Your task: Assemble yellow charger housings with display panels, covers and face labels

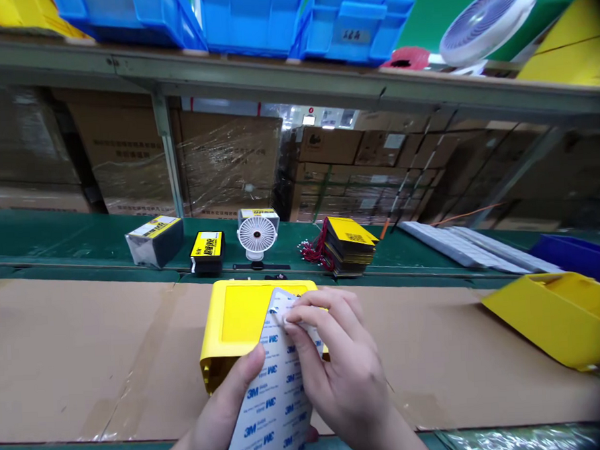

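Our left fingers (pixel 252 364) hold the 3M-printed sheet (pixel 271 405); our right fingers (pixel 311 315) pinch it near twelve o'clock, by the yellow case (pixel 241 314).

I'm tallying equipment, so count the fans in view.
2: one white fan standing on the green bench, and another white fan at the right on the upper shelf. Others may be hidden in bins.

Likely a workshop: bins (pixel 252 21), stacked cartons (pixel 230 158), workbench (pixel 435 352).
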Motion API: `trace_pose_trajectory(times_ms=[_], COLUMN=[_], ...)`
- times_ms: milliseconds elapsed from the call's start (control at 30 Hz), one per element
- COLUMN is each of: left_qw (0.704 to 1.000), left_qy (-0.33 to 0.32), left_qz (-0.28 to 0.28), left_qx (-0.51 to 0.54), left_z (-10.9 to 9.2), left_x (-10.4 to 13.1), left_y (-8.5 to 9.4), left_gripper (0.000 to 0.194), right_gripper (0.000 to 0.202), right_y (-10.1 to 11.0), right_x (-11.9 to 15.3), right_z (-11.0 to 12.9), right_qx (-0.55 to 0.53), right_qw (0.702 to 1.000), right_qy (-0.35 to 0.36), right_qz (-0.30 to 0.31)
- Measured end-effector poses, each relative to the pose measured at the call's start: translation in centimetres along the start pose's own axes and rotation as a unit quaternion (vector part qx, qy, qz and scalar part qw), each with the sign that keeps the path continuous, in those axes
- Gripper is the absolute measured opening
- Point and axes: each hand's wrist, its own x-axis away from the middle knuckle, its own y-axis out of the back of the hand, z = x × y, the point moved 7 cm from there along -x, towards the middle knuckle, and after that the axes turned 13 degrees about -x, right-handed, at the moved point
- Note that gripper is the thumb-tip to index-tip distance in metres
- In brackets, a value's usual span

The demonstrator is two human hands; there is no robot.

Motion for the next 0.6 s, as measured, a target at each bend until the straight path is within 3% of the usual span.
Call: trace_pose_trajectory(times_ms=[100, 233, 367, 500, 600], left_qw=[0.996, 0.976, 0.956, 0.951, 0.968], left_qy=[-0.016, -0.046, -0.025, -0.009, -0.015], left_qz=[-0.056, -0.094, -0.142, -0.146, -0.107], left_qx=[-0.072, -0.191, -0.254, -0.271, -0.226], left_z=[-0.1, -0.9, -1.9, -2.3, -2.2], left_x=[0.4, 1.2, 2.0, 2.0, 1.6], left_y=[0.7, 0.7, 0.4, 0.1, -0.3], left_gripper=[0.07, 0.057, 0.056, 0.059, 0.059], right_gripper=[0.019, 0.015, 0.012, 0.005, 0.009], right_y=[0.3, 0.4, 0.0, -0.2, 0.5], right_x=[-0.6, -1.0, -0.8, -0.7, -1.1], right_z=[0.1, 0.6, 0.1, -0.4, 0.5], right_qx=[0.006, -0.014, -0.055, -0.081, -0.017], right_qw=[0.999, 0.998, 0.995, 0.99, 0.999], right_qy=[-0.045, -0.051, -0.073, -0.092, -0.028], right_qz=[0.018, 0.031, 0.043, 0.067, 0.04])
